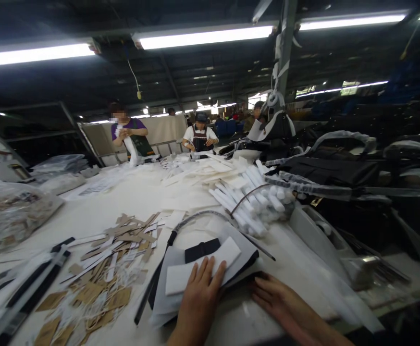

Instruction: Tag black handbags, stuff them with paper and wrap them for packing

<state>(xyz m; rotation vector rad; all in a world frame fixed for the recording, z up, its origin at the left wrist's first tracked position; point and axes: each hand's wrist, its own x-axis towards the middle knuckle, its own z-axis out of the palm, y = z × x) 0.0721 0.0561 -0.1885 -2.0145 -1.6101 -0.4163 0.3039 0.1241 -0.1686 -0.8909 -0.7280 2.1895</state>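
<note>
At six o'clock on the bench [138,187], your left hand [201,290] lies spread, ungripping, on the foam strip [178,278] over the black bag [203,250]; your right hand [273,293] is at the bag's four-o'clock edge, grip unclear; likely padding, next keep the strip flat

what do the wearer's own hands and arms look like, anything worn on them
The left hand and right hand are ungloved, with no ring, bracelet or watch discernible. The right forearm is bare as far as it shows, with no sleeve visible.
</note>
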